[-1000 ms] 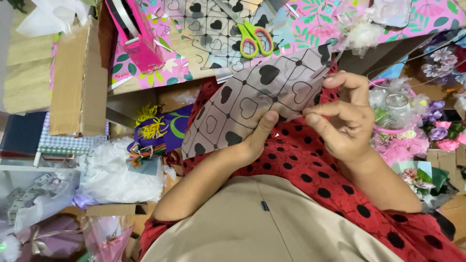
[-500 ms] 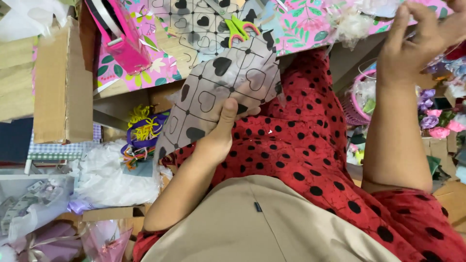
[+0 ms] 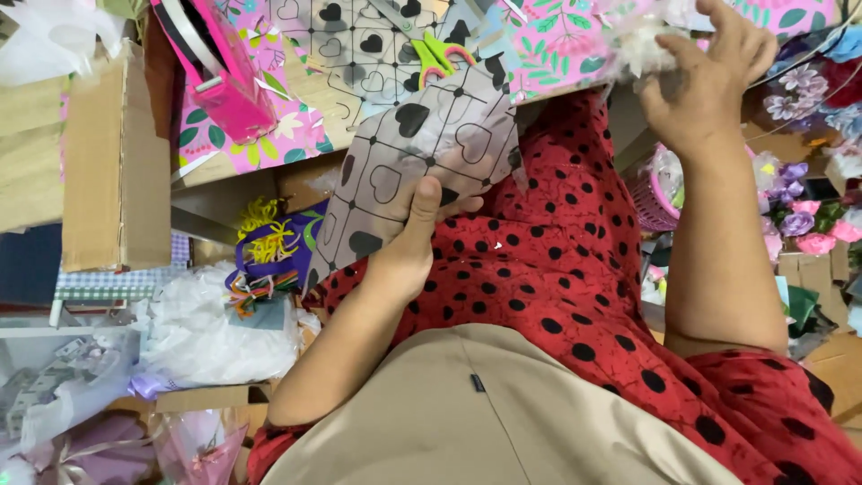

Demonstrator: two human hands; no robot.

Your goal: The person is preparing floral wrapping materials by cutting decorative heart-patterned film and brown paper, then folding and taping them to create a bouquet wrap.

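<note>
Holding heart-print paper point(image 3: 422, 144) pinched in the left hand point(image 3: 415, 241), right hand point(image 3: 705, 85) closes on white tuft point(image 3: 639, 47); scissors point(image 3: 437, 56) lie unused.

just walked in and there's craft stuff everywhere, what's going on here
A person in a red black-dotted garment is working at a cluttered table. The left hand holds a grey translucent wrapping sheet printed with black hearts, thumb pressed on it. The right hand is raised over the table, touching a fluffy white tuft. Green and pink-handled scissors lie on patterned paper above the sheet, and a pink gift bag sits to the left.
</note>
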